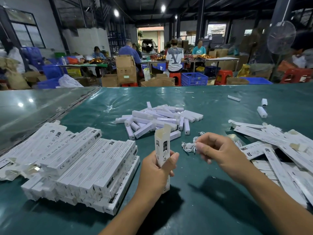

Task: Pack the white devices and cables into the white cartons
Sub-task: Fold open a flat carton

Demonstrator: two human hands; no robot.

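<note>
The left hand (156, 168), low in the centre of the frame, has its fingers and thumb curled round one slim white carton (163, 150), held upright with its top flap open. Just right of it, the right hand (218, 150) pinches a small bundled white cable (188, 147) between thumb and fingertips, a little above the tabletop (194, 209) and close beside the carton's middle.

Beyond the two hands, in the centre of the frame, lies one loose heap of white devices (159, 119): smooth, glossy rectangular sticks, too many and too overlapped to count. Two more such devices (262, 111) lie apart at the upper right of the tabletop.

At lower left sits a stack of filled cartons (88, 167), long printed cardboard boxes laid side by side in layers, too many to count. At right spreads a jumble of flat cartons (277, 150), thin and unfolded, overlapping one another.

The tabletop is covered in shiny green sheeting, wrinkled near the heap. Across the upper frame, blurred, are blue crates (194, 78), brown boxes (126, 68), red stools (223, 76) and several seated people.
</note>
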